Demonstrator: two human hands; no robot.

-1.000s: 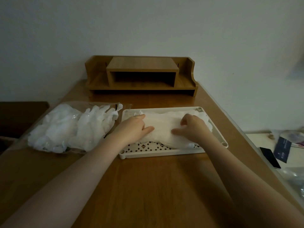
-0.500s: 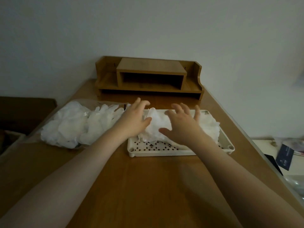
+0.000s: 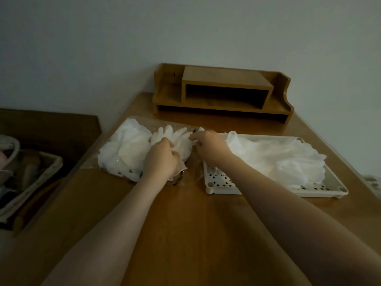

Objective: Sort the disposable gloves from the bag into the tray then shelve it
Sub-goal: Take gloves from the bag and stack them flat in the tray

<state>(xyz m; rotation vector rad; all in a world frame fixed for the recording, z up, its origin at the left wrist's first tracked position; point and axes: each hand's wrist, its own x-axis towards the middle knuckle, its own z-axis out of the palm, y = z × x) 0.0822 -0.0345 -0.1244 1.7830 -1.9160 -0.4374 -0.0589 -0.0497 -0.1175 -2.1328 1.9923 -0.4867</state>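
A clear plastic bag [image 3: 115, 149] of white disposable gloves [image 3: 132, 145] lies on the wooden table, left of a white perforated tray [image 3: 218, 182]. A heap of gloves [image 3: 276, 159] fills the tray. My left hand [image 3: 160, 159] grips a bunch of gloves at the bag's open right end. My right hand [image 3: 208, 145] sits just to the right of it, with its fingers curled on the gloves at the bag's mouth. A wooden desk shelf [image 3: 224, 93] stands at the back of the table against the wall.
The table's left edge drops to a lower dark surface holding a light basket [image 3: 31, 178] with several items. The wall rises right behind the shelf. Bare wood spreads between the tray and me.
Both hands left the glove heap in the tray and moved left to the bag's open end, where they now hold gloves. The view swung left as well.
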